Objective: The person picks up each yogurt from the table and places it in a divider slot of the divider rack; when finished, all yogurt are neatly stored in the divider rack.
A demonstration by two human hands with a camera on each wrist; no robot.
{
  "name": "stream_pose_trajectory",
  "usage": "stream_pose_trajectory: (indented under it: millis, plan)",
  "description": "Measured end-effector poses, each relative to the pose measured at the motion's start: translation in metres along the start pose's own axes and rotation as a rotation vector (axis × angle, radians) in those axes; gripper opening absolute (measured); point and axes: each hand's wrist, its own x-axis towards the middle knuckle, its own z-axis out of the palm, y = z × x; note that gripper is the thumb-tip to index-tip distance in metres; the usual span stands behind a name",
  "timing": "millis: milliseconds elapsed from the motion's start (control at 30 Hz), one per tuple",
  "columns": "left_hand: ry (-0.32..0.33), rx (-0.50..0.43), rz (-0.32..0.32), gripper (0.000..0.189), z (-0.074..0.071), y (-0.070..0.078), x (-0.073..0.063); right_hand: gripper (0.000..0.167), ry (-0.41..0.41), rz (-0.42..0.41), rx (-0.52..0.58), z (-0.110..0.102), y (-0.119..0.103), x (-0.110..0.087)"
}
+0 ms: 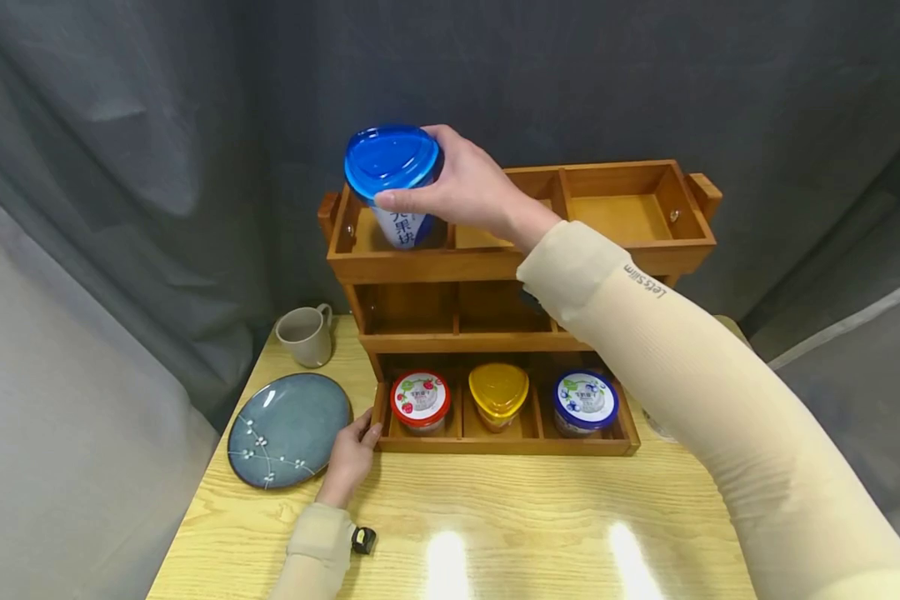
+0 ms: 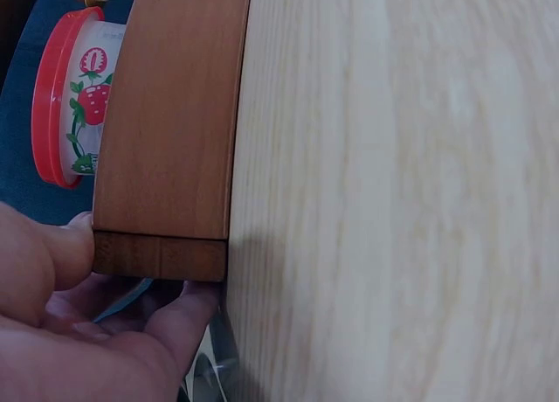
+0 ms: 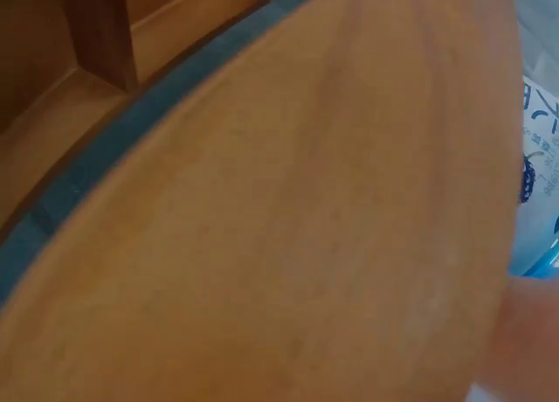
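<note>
Fingers of my right hand [image 1: 468, 179] and its thumb grip a cup with a glossy blue lid [image 1: 392, 158]. The cup tilts over the left compartment of the top tier of a three-tier wooden rack [image 1: 521, 265]. At the right edge of the right wrist view, part of its printed side [image 3: 540, 157] shows. Down at the rack's front left corner, my left hand [image 1: 350, 458] pinches the end of the bottom tier's front board [image 2: 166, 131] between thumb and fingers. That tier holds a red-lidded cup [image 1: 421, 398], a yellow-lidded cup [image 1: 498, 392] and a blue-rimmed cup [image 1: 586, 402].
A blue-grey plate [image 1: 292, 421] with a blossom pattern lies left of the rack, close by my left hand. Behind it stands a beige mug [image 1: 306, 335]. Grey curtains [image 1: 570, 75] hang behind the wooden table [image 1: 532, 517]. A clear object [image 1: 657, 427] is partly hidden by my right sleeve.
</note>
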Motion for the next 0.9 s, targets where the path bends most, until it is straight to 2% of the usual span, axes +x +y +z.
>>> stream_pose_trajectory:
  millis: [167, 433, 700, 900]
  plan:
    - [0.003, -0.001, 0.008, 0.048, 0.0, 0.001, 0.001, 0.107, -0.026, -0.019, -0.028, 0.004, 0.007, 0.003]
    - [-0.007, -0.02, 0.016, 0.047, 0.001, 0.002, 0.004, 0.105, -0.056, -0.002, -0.032, 0.003, 0.014, 0.006]
    - [-0.021, -0.017, 0.012, 0.048, 0.001, 0.002, 0.007, 0.103, -0.059, -0.012, -0.025, 0.001, 0.014, 0.005]
    - [-0.024, -0.017, 0.003, 0.048, 0.001, 0.002, 0.01, 0.107, -0.08, -0.011, -0.05, 0.001, 0.012, 0.006]
